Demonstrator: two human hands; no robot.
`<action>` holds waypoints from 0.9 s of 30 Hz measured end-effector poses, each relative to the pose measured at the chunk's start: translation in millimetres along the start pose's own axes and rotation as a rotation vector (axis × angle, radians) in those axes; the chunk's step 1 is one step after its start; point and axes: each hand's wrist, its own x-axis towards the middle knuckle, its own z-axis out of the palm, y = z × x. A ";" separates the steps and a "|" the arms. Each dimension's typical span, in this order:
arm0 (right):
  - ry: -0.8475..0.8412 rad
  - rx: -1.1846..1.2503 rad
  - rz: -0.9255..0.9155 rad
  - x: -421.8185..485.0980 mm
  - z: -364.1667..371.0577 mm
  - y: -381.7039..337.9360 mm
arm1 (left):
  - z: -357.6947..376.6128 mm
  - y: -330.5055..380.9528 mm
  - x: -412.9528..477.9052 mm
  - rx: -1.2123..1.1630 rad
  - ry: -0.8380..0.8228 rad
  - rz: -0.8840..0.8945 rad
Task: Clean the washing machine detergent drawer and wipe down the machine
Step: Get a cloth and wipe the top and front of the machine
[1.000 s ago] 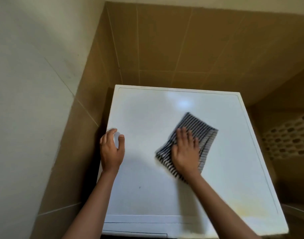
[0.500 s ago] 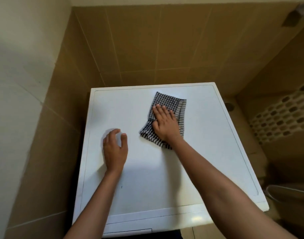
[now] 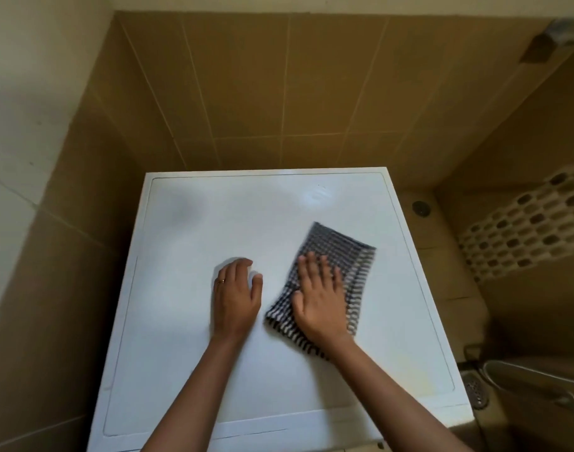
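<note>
The wipe-down looks to be under way on the flat white top panel of the washing machine (image 3: 214, 337), and I judge the task well short of finished. The detergent drawer is not in view, so its state cannot be told, and only a thin strip of the front shows at 6 o'clock. A faint yellowish patch (image 3: 419, 380) sits toward the panel's 5 o'clock corner and probably still needs a pass. The folded black-and-white checked cloth (image 3: 351, 256) lies flat on the panel, at about 3 o'clock from its centre. The right hand (image 3: 321, 298) presses down on the cloth with its palm flat and its fingers straight and slightly spread, pinching nothing. The left hand (image 3: 235, 295) rests palm-down near the panel's centre, at 9 o'clock from the cloth, with its fingers loosely bent and holding nothing. By count there are one machine, one cloth, two hands, and one thin ring (image 3: 221, 281) on the left hand.
</note>
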 end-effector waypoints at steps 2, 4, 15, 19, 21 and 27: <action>-0.036 0.015 -0.115 22.9 -0.5 -9.7 | 1.9 2.2 1.0 0.030 0.012 0.004; -0.083 0.025 -0.189 55.8 -8.1 -12.5 | -0.9 2.2 2.0 0.051 0.013 0.013; -0.101 -0.003 0.080 187.1 -54.8 109.9 | 3.5 1.7 -3.3 0.006 0.047 -0.017; -0.027 0.005 0.252 145.9 -63.9 159.1 | 3.0 2.4 -3.1 -0.002 0.034 -0.036; -0.002 -0.005 0.289 114.1 -60.2 155.0 | 2.7 3.9 -3.0 -0.004 0.036 -0.044; -0.019 -0.011 0.115 41.3 -30.4 72.3 | 2.0 7.5 -2.3 0.030 0.046 -0.029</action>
